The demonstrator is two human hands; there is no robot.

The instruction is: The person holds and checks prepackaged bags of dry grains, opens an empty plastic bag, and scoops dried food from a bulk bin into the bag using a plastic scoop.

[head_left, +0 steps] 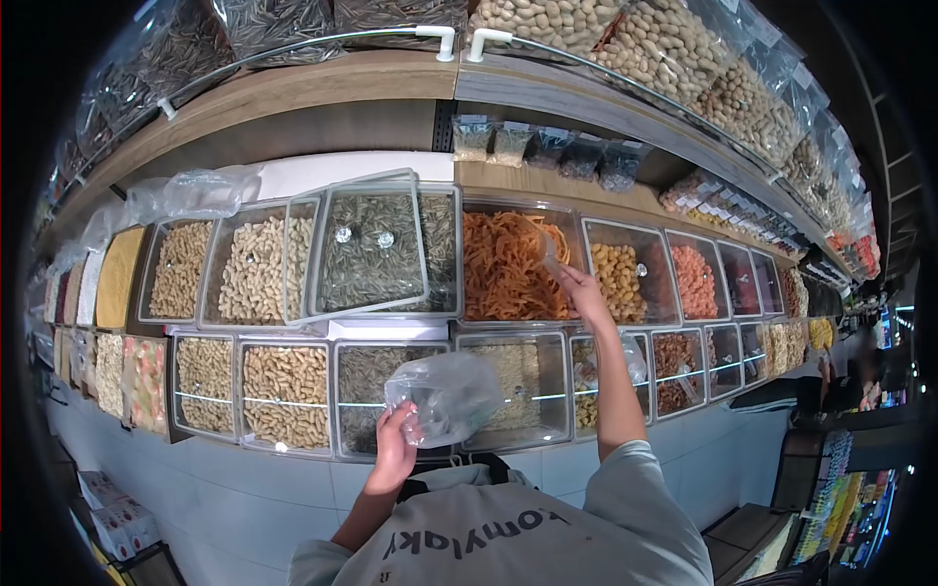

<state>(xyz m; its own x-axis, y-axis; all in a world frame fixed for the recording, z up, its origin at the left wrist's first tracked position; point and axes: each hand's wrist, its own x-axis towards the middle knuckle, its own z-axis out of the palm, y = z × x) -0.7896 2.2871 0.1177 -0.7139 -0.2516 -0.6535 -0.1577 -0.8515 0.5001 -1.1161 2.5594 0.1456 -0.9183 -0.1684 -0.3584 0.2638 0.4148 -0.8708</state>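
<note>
My left hand (394, 441) is closed on a clear plastic bag (451, 396), which puffs out over the front row of bins and looks empty. My right hand (584, 293) grips a clear scoop (547, 252) at the right side of an uncovered bin of orange dried strips (508, 264). The scoop's tip is hard to make out against the strips. To the left, a loose clear lid (415, 234) with a pale rim lies askew over the bin of sunflower seeds (376, 249). My right forearm crosses above the front bins.
Lidded bins of peanuts (283, 391) and other nuts run along both rows. Yellow-brown nuts (616, 278) and pink pieces (694, 278) lie to the right. A wooden shelf (293, 88) with a metal rail overhangs the back, bearing bagged peanuts (674, 49).
</note>
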